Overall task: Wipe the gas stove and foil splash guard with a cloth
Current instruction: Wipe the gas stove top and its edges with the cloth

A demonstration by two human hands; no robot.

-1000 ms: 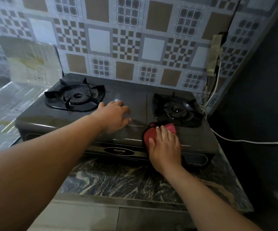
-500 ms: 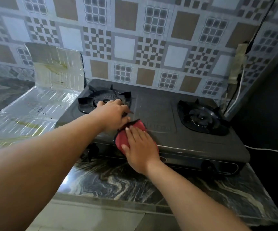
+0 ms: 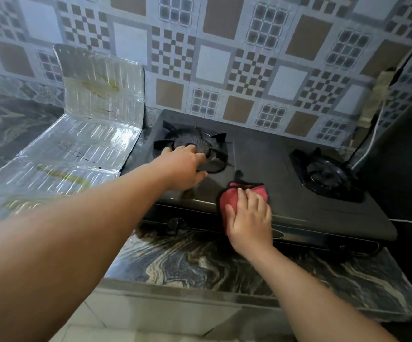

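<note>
Head view shows my right hand [image 3: 249,215] pressing the red cloth [image 3: 232,196] flat, fingers straight, on the gas stove [image 3: 261,164] front edge at six o'clock of its middle, probably to scrub there. My left hand [image 3: 185,169] rests at six o'clock of the left burner [image 3: 190,146], seemingly bracing the stove; its fingers look loosely bent, gripping nothing I can see. At nine o'clock lies the foil splash guard [image 3: 76,149], stained and likely unwiped; no containers show

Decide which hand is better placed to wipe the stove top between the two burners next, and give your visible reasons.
Right. The right hand already presses the red cloth flat on the stove near its front middle edge. The left hand holds no cloth and rests at the left burner.
</note>
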